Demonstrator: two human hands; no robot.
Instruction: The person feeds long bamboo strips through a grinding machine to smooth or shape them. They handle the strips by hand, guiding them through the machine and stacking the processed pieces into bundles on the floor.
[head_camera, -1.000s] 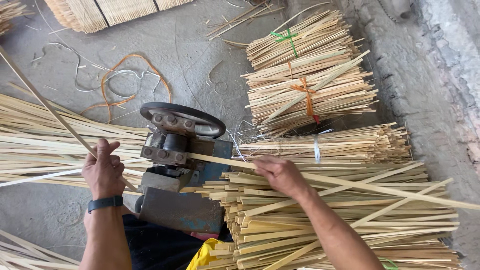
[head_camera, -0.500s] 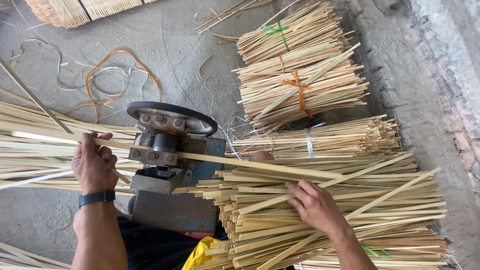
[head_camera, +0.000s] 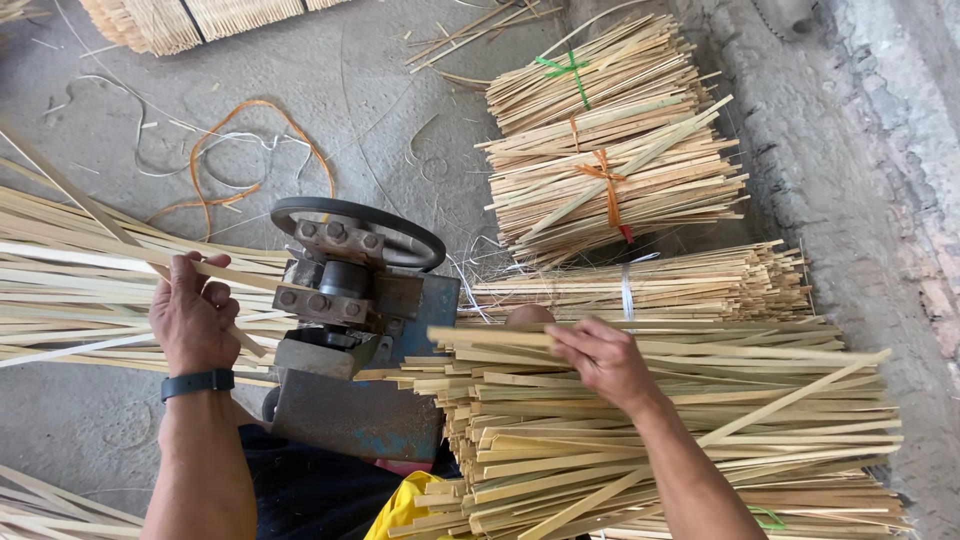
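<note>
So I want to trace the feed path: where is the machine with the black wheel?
In the head view, the machine sits centre-left on the floor, between the left hand and the right hand.

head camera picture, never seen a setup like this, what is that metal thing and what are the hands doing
The view comes from a camera on the person's head, looking down at a concrete floor. In the middle stands a small grey-blue metal machine with a dark round wheel on top. The left hand grips thin pale bamboo strips on the machine's left side. The right hand pinches one flat bamboo slat atop a big loose stack of slats. Behind lie tied bundles of slats, and loose orange and white cords.
</note>
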